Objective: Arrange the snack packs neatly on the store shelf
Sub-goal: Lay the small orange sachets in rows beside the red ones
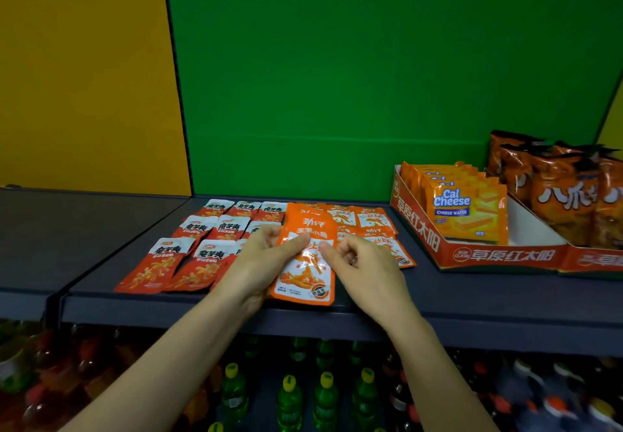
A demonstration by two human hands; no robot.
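An orange snack pack (305, 273) lies lengthwise at the front of the dark shelf (472, 293), its lower end at the shelf edge. My left hand (261, 263) pinches its left side with thumb and fingers. My right hand (362, 266) touches its right side with curled fingers; whether it grips is unclear. Left of it lie several red and white snack packs (202, 239) in rows. Behind and right of it lie more orange packs (367, 221), partly hidden by my right hand.
A red cardboard tray (499, 256) at the right holds Cal Cheese wafer packs (467, 209). A second tray beside it holds orange chip bags (566, 189). A green back panel (337, 77) rises behind the shelf. Green and dark bottles (290, 401) stand on the level below.
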